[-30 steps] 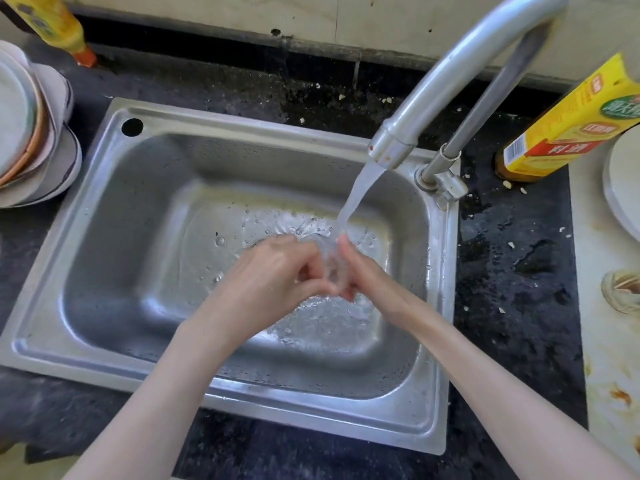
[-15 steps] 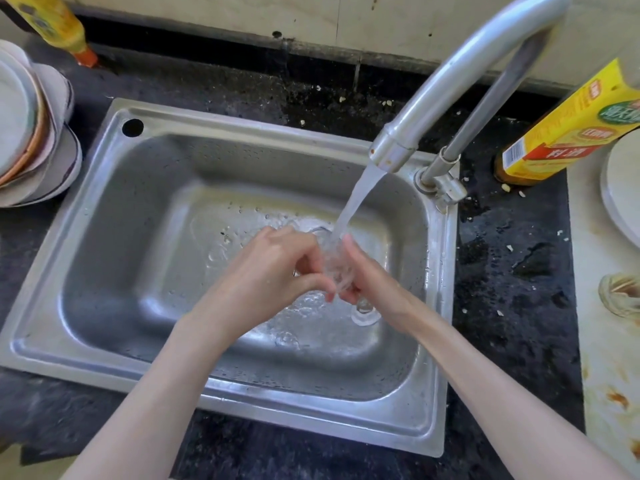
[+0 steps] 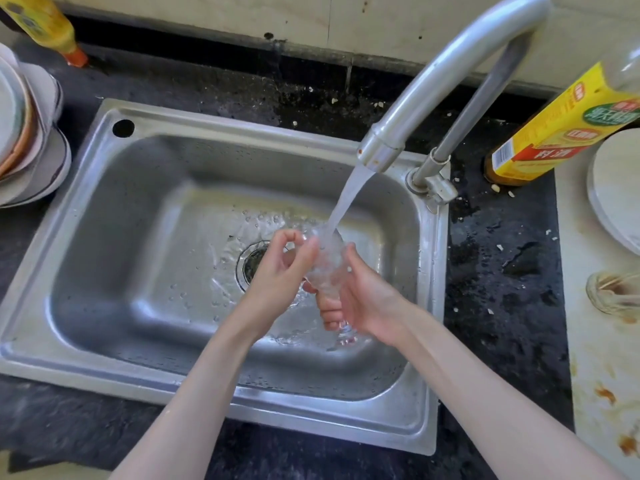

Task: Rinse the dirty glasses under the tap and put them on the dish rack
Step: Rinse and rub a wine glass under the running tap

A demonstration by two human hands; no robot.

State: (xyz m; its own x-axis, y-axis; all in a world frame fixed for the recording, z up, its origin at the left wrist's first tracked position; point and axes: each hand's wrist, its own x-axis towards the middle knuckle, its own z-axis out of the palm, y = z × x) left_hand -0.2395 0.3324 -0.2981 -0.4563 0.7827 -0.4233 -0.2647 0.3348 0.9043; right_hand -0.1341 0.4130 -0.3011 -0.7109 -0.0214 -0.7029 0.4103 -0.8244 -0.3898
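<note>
A small clear stemmed glass is tilted under the running stream from the steel tap, over the steel sink. My right hand grips the glass from below, fingers curled round its lower part and stem. My left hand pinches the glass's rim, thumb and fingers at its upper edge. Water pours into the glass and splashes down by the drain. Another dirty glass lies on the stained counter at the right.
Stacked plates and bowls stand left of the sink. A yellow bottle is at the back left, a yellow-labelled bottle right of the tap, and a white plate at the right edge. The black counter around the sink is wet.
My hands have shifted on the glass: the left now pinches the rim with fingers more spread, the right has slid lower round the stem. The drain is now uncovered.
</note>
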